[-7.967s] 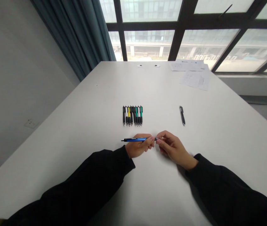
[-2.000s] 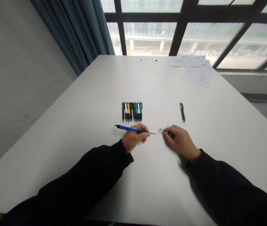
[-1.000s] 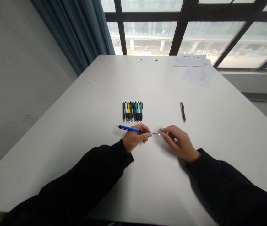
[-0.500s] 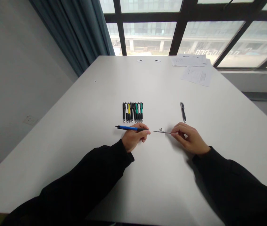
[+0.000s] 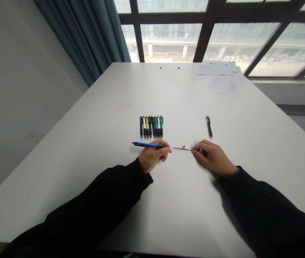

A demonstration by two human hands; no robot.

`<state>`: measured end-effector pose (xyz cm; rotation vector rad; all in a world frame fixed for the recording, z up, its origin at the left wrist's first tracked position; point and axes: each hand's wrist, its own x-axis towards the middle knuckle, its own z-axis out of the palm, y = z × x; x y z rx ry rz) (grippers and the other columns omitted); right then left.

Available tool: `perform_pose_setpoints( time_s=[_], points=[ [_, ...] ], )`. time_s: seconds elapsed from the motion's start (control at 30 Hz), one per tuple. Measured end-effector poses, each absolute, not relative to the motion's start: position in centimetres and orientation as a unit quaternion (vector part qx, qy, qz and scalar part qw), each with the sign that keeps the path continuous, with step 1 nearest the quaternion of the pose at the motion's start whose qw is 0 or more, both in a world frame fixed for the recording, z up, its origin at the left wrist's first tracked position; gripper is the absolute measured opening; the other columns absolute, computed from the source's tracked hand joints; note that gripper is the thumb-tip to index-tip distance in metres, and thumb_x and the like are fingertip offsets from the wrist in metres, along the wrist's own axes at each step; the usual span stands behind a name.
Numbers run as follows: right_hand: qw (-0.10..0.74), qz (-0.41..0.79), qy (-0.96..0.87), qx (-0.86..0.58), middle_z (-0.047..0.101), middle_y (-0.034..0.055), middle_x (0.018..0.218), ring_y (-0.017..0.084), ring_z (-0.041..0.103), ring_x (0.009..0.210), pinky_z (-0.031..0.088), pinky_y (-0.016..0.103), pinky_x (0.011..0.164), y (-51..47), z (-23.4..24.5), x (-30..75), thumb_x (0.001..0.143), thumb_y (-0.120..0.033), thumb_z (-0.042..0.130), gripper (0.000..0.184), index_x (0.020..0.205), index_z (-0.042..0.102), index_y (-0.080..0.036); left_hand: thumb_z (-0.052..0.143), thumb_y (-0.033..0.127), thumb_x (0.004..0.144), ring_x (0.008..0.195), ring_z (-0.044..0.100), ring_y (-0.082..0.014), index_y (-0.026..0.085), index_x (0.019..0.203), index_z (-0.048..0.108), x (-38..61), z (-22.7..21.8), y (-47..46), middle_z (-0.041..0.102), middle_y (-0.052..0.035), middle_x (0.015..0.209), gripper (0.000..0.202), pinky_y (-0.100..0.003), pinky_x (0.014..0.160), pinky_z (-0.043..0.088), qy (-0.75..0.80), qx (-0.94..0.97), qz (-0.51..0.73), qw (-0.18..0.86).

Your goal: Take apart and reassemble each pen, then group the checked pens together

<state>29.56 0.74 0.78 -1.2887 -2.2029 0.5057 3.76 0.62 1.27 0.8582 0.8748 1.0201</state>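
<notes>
Between the fingers of my left hand [image 5: 154, 156] lies a blue pen barrel [image 5: 146, 145] with a black grip, its open-looking end pointing right. My right hand [image 5: 213, 156] pinches a thin dark pen refill [image 5: 182, 148] by its right end. The refill's left tip is level with the front of the barrel, a small gap apart. Just behind the refill, small silvery parts [image 5: 183, 146] lie on the table, too small to make out fully.
A row of several pens [image 5: 151, 128] in black, white, yellow and green lies beyond my left hand. One dark pen [image 5: 209, 127] lies apart at the right. Papers [image 5: 225, 80] rest at the far right of the white table [image 5: 109, 118], below the window.
My right hand has moved slightly left, bringing the refill's tip closer to the blue barrel. My left hand stays nearly still.
</notes>
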Motion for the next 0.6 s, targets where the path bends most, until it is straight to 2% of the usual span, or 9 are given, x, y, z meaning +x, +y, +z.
perform_pose_setpoints(
  time_s=[0.4,0.53,0.6],
  points=[
    [0.267,0.178,-0.818,-0.477,0.064,0.0059,0.087,0.017,0.06,0.072,0.047,0.031,0.067,0.7,0.9,29.5,0.091,-0.028,0.06,0.013,0.091,0.069,-0.019,0.077,0.026,0.066,0.045,0.05,-0.0061,0.014,0.078,0.06,3.8,1.2,0.7,0.064,0.0005,0.063,0.024,-0.019,0.042,0.034,0.388,0.386,0.459,0.7],
    [0.321,0.169,-0.811,-0.459,0.06,0.0045,0.083,0.014,0.052,0.062,0.046,0.03,0.06,0.1,1.4,29.0,0.091,-0.027,0.062,0.012,0.098,0.067,-0.019,0.08,0.026,0.066,0.045,0.05,-0.0063,0.013,0.079,0.064,3.9,0.9,0.6,0.062,0.0024,0.059,0.025,-0.019,0.044,0.036,0.386,0.395,0.456,0.698],
    [0.356,0.19,-0.809,-0.426,0.06,0.0042,0.085,0.013,0.051,0.061,0.046,0.028,0.056,-0.7,1.8,28.1,0.088,-0.027,0.067,0.02,0.107,0.064,-0.02,0.081,0.029,0.067,0.046,0.05,-0.0069,0.013,0.082,0.067,4.0,0.7,0.4,0.059,0.0035,0.055,0.026,-0.02,0.045,0.037,0.389,0.421,0.443,0.69]
  ],
)
